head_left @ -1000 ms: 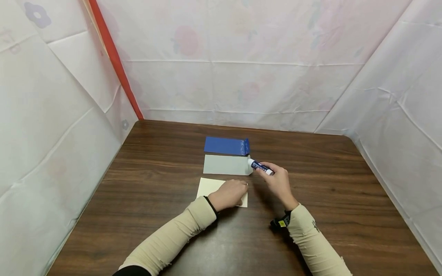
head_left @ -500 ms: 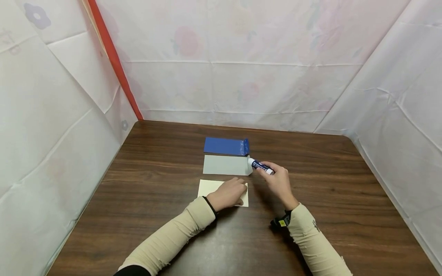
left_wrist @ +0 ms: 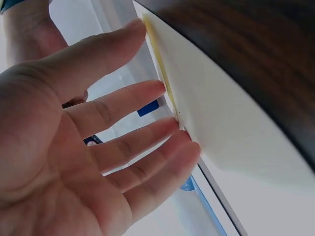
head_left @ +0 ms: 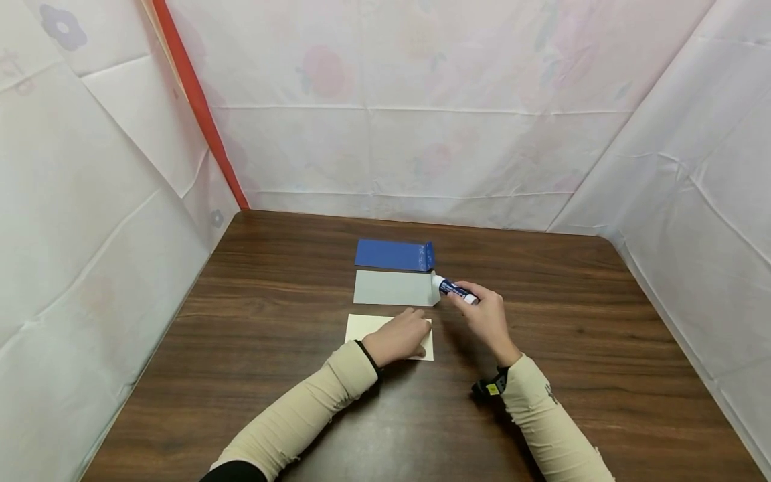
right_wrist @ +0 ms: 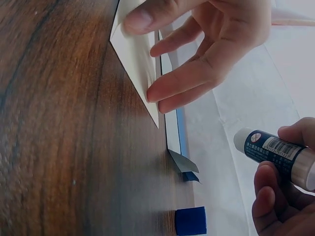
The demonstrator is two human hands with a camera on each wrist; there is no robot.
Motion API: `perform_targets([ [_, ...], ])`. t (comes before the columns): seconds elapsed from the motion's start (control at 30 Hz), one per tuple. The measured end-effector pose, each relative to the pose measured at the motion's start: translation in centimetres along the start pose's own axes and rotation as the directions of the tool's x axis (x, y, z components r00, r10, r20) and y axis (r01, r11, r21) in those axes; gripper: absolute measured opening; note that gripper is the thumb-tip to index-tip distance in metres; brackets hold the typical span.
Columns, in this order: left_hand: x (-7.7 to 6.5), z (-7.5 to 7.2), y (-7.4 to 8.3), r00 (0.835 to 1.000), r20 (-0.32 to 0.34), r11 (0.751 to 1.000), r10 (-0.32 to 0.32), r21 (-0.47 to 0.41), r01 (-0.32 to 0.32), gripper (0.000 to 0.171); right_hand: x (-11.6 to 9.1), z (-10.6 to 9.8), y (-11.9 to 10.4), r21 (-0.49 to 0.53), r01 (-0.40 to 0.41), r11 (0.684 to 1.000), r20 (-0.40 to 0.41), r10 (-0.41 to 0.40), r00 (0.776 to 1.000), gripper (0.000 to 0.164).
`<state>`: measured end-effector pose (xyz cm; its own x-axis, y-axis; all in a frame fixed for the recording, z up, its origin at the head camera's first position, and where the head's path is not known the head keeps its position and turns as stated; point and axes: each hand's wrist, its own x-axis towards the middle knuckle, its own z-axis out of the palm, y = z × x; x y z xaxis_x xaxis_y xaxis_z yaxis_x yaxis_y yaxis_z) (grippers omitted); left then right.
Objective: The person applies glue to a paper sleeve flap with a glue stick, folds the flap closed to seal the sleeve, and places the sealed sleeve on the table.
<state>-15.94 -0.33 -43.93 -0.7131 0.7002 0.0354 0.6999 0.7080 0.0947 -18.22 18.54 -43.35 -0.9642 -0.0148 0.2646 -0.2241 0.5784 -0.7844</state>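
My left hand (head_left: 397, 337) rests its fingertips on a cream sheet of paper (head_left: 363, 326) on the table. In the left wrist view its thumb and fingers (left_wrist: 147, 103) are spread and gently bent along the paper's edge. My right hand (head_left: 486, 325) holds a glue stick (head_left: 456, 292) with a dark blue label between thumb and fingers. Its white end overlaps the right edge of a pale grey-green paper strip (head_left: 391, 288) in the head view. Behind that strip lies a blue paper strip (head_left: 387, 254), its right end folded up and streaked with white marks.
A brown wooden table (head_left: 271, 375) bears everything, with pale printed sheeting (head_left: 385, 154) hanging around three sides. A red strip (head_left: 201, 107) runs down the back left corner. In the right wrist view a small blue block-like thing (right_wrist: 191, 221) stands on the table.
The cream paper has shifted slightly toward the near side, and the left fingers have moved a little on it. My right hand and the glue stick have hardly moved.
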Motion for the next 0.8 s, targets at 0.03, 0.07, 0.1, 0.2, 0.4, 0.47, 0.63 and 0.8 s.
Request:
perform_targets([
  [0.03, -0.03, -0.06, -0.01, 1.000, 0.001, 1.000, 0.002, -0.001, -0.002, 0.022, 0.00, 0.02, 0.00, -0.001, 0.001, 1.000, 0.001, -0.001, 1.000, 0.026],
  [0.07, -0.03, -0.06, -0.04, 1.000, 0.001, 1.000, 0.005, 0.001, -0.005, 0.022, 0.02, 0.03, 0.01, -0.002, 0.001, 1.000, 0.002, -0.001, 1.000, 0.027],
  [0.1, -0.03, -0.10, -0.05, 1.000, 0.000, 1.000, 0.006, -0.003, -0.006, 0.022, 0.03, 0.04, 0.01, -0.002, 0.002, 1.000, 0.002, -0.002, 1.000, 0.026],
  [0.2, 0.10, -0.15, -0.08, 1.000, -0.006, 1.000, 0.016, -0.004, -0.017, 0.024, 0.09, 0.05, 0.04, 0.002, 0.005, 1.000, -0.003, -0.005, 1.000, 0.026],
  [0.4, 0.38, -0.30, -0.27, 1.000, 0.010, 0.999, 0.018, -0.036, -0.017, 0.024, 0.12, -0.05, -0.20, 0.019, 0.009, 1.000, -0.008, -0.009, 1.000, 0.024],
  [0.47, 0.36, -0.36, -0.39, 1.000, 0.020, 0.998, 0.004, -0.057, -0.003, 0.024, 0.17, -0.03, -0.25, 0.022, 0.009, 1.000, -0.004, -0.009, 1.000, 0.024],
  [0.63, 0.35, -0.46, -0.66, 0.999, 0.029, 0.996, -0.028, -0.085, 0.031, 0.023, 0.25, 0.04, -0.23, 0.030, 0.003, 1.000, -0.001, -0.003, 1.000, 0.023],
  [0.8, 0.37, -0.58, -0.82, 0.998, 0.011, 0.997, -0.059, -0.054, 0.060, 0.027, 0.16, 0.02, -0.06, 0.031, 0.004, 1.000, 0.002, -0.004, 1.000, 0.023],
])
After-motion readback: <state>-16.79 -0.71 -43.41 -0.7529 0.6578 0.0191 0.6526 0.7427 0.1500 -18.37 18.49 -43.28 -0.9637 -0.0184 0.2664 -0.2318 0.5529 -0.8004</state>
